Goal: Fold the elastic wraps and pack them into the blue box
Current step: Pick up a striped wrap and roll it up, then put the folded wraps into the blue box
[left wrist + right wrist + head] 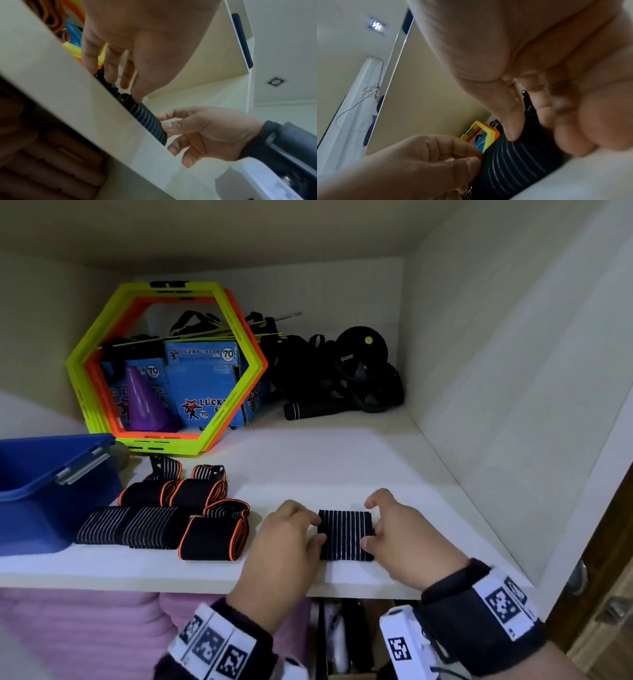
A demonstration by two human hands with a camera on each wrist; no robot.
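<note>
A folded black wrap with thin white stripes (345, 535) lies flat near the front of the white shelf (342, 467). My left hand (318, 529) pinches its left edge with thumb and fingers. My right hand (371, 525) holds its right edge, thumb on the fabric and index finger lifted. The right wrist view shows the striped wrap (513, 169) under my right hand (536, 135), with the left hand (474, 157) at its far edge. The blue box (41, 484) stands open at the shelf's left. Between it and my hands lie striped wraps (130, 523) and orange-trimmed wraps (214, 537).
Yellow-green and orange hexagon rings (164, 364) lean at the back left, around blue cartons (202, 374) and a purple cone (142, 398). Black exercise wheels and straps (363, 371) fill the back right. The cupboard's side wall (496, 405) is close on the right.
</note>
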